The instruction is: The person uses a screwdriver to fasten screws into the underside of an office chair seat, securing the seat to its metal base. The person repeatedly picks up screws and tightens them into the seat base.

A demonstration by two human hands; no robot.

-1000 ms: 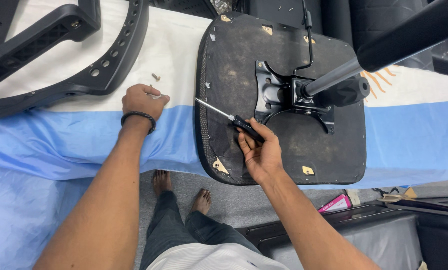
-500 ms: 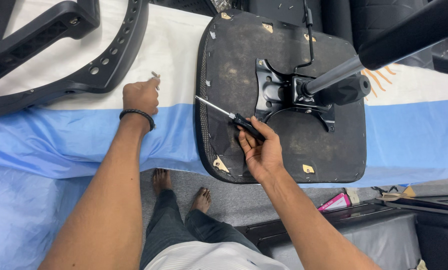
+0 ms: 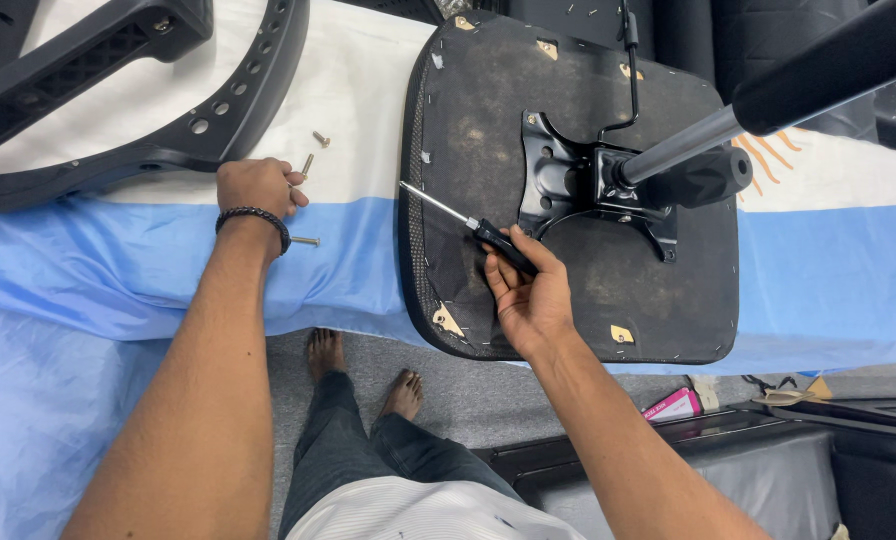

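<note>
Right hand (image 3: 530,300) clamped on a black-handled screwdriver (image 3: 463,223) over the scuffed, upturned chair seat (image 3: 578,290), left hand (image 3: 258,188) curled over brass screws (image 3: 306,165) on blue-and-white cloth (image 3: 348,250)

A furniture assembly or repair workshop is suggested — an upturned office-chair seat (image 3: 568,190) is laid on a cloth-covered bench (image 3: 368,90), its metal mounting plate (image 3: 568,180) and gas-lift column (image 3: 708,140) exposed just beyond the fingertips. Loose screws (image 3: 308,165) are scattered beside the fingers, and a black plastic chair frame (image 3: 138,110) is set further out — more upholstered pieces (image 3: 768,470) are stacked on the floor.
</note>
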